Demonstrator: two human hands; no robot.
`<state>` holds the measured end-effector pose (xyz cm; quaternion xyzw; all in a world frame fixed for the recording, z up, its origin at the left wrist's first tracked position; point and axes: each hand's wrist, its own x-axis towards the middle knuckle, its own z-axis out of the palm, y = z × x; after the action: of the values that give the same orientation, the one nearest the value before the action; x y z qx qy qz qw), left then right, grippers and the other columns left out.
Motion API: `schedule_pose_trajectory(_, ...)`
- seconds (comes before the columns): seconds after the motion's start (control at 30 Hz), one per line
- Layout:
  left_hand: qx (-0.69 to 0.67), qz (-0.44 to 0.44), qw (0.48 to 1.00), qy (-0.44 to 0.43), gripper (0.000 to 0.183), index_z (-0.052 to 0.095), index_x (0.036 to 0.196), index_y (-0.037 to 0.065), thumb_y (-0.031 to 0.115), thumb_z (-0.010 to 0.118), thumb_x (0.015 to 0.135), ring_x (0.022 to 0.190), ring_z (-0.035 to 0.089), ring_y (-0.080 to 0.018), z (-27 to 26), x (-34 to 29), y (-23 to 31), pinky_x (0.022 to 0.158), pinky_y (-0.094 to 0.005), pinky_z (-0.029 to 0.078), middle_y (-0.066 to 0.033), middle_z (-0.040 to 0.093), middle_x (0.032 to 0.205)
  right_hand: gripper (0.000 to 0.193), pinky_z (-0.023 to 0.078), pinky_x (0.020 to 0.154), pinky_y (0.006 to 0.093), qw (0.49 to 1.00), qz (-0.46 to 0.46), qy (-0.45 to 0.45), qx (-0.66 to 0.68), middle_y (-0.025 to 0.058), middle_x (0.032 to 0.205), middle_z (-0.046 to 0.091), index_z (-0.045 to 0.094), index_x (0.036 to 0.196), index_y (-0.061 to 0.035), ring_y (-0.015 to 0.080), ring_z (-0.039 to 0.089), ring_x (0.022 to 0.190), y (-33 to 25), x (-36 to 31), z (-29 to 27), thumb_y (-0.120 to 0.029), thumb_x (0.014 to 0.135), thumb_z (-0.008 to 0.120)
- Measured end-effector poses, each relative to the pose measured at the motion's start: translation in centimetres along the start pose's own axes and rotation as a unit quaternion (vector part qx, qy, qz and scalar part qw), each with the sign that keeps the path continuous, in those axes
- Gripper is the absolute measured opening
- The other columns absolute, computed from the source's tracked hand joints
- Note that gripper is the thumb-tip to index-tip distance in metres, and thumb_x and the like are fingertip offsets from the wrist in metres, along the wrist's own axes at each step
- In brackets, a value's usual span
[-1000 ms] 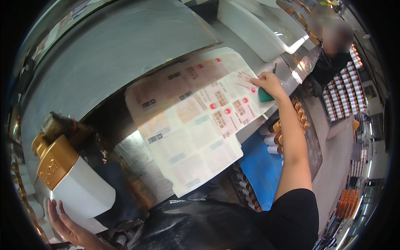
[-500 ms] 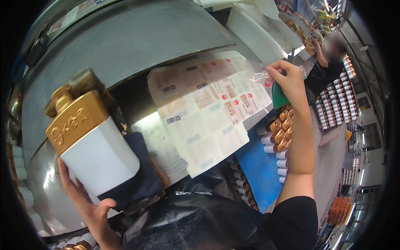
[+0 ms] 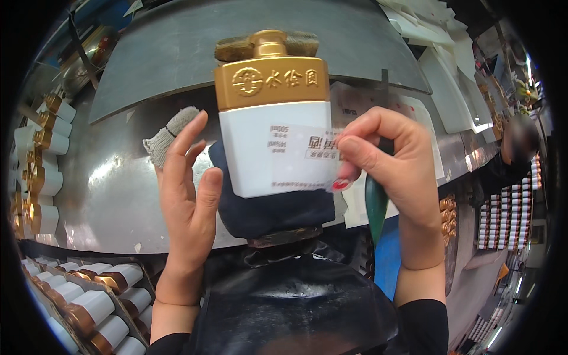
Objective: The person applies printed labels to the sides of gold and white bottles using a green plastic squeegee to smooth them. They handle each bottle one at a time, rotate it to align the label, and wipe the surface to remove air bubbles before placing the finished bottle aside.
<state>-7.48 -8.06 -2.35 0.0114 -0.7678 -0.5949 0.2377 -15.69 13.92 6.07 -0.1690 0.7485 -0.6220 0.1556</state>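
A white, flat-sided bottle with an embossed gold shoulder and neck (image 3: 245,136) lies on a dark navy cloth pad (image 3: 278,216), its neck against a brown block (image 3: 302,45). To its left, my left hand (image 3: 192,189) is open and apart from the bottle, a grey knit cover (image 3: 171,137) at its fingertips. Over the bottle's right side, my right hand (image 3: 387,154) pinches a clear printed film (image 3: 296,165) by its right edge. That film overlaps the white body; whether it touches is unclear. A green-bladed tool (image 3: 376,204) sticks out below the right hand, its grip partly hidden.
A printed decal sheet (image 3: 356,204) lies behind my right hand on the metal table (image 3: 130,213). White-and-gold bottles (image 3: 44,171) stand at the left, and more lie in a crate (image 3: 89,302) at lower left. Another person (image 3: 520,142) is at the far right.
My right hand has brought the film from the decal sheet over to the bottle. My left hand has let go of the bottle, which now appears central and upright as the view has turned.
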Motion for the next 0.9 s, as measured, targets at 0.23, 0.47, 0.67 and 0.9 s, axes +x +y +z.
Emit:
schedule_pose_trajectory(0.23,-0.116,-0.021,0.983,-0.14,0.051,0.063,0.12,0.005,0.035,0.073,0.08,0.095,0.05,-0.0176,1.0,-0.8,4.1,0.081,-0.0298,0.041,-0.0105,0.059,0.115,0.014,0.054,0.079,0.0278,0.974,-0.048,-0.029,0.218,0.0087,0.09,0.064,0.052,0.101,0.0013,0.0168,0.067,0.084,0.7,-3.2,2.8,-0.003,0.091,0.061)
schedule_pose_trajectory(0.47,0.034,0.06,0.964,-0.256,0.011,0.067,0.082,0.006,0.005,0.071,0.071,0.088,0.058,-0.0234,-0.3,0.7,6.3,0.077,-0.0329,0.044,-0.0089,0.063,0.088,0.066,0.051,0.072,0.0279,0.977,-0.128,-0.009,-0.168,0.0078,0.1,0.068,0.057,0.123,-0.0051,0.0152,0.065,0.087,1.4,-5.2,-0.6,-0.029,0.068,0.084)
schedule_pose_trajectory(0.67,0.231,0.136,0.912,-0.309,0.015,0.061,0.071,0.005,0.009,0.073,0.064,0.08,0.054,-0.0307,0.1,2.4,8.3,0.073,-0.0376,0.042,-0.0101,0.057,0.079,0.065,0.05,0.06,0.0304,0.864,-0.311,-0.04,-0.393,0.0091,0.087,0.065,0.062,0.11,-0.0079,0.0251,0.062,0.068,0.0,-4.1,0.7,-0.051,0.063,0.077)
schedule_pose_trajectory(0.9,0.282,0.179,0.888,-0.316,0.019,0.063,0.064,0.004,0.018,0.074,0.069,0.076,0.054,-0.029,0.3,5.1,7.6,0.071,-0.0379,0.04,-0.01,0.055,0.069,0.053,0.043,0.048,0.0289,0.826,-0.338,0.012,-0.45,0.0062,0.073,0.062,0.061,0.101,-0.0103,0.0203,0.054,0.047,1.4,-2.8,1.3,-0.052,0.07,0.072)
